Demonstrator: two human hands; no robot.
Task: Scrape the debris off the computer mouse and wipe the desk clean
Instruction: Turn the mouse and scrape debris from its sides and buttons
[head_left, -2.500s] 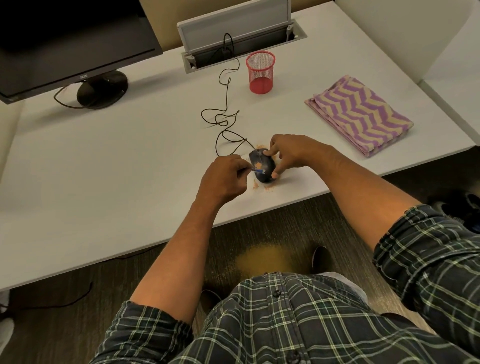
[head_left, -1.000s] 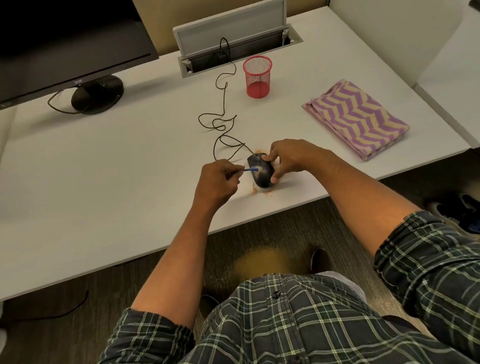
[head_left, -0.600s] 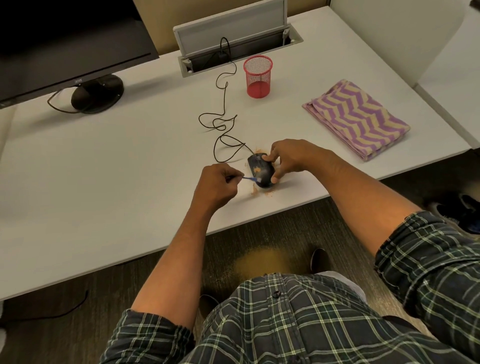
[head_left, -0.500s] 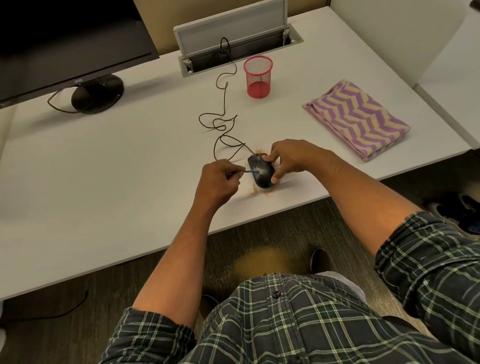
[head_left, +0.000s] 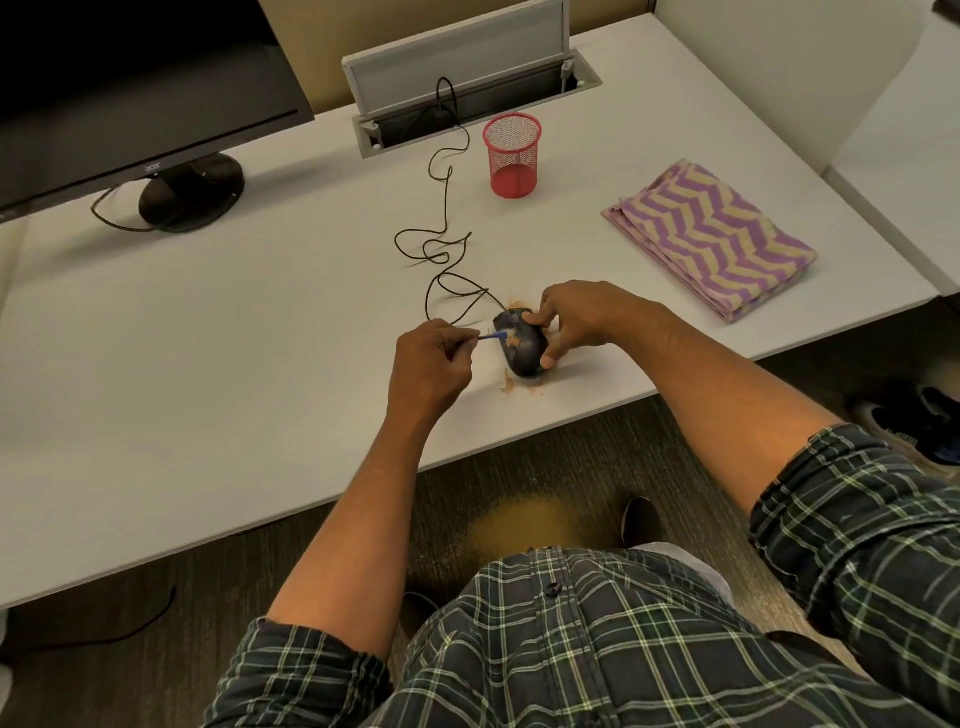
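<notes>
Scraping with my left hand (head_left: 428, 366) pinching the blue pick (head_left: 491, 336), right hand (head_left: 574, 317) clamping the mouse (head_left: 522, 345); short strokes toward 6 o'clock drop debris (head_left: 519, 387) onto the desk (head_left: 234, 338).

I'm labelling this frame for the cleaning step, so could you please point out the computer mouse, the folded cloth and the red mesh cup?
computer mouse (head_left: 525, 349), head view, on its dark back.
folded cloth (head_left: 709, 235), head view, middle of the zigzag top.
red mesh cup (head_left: 511, 158), head view, on its side wall.
</notes>
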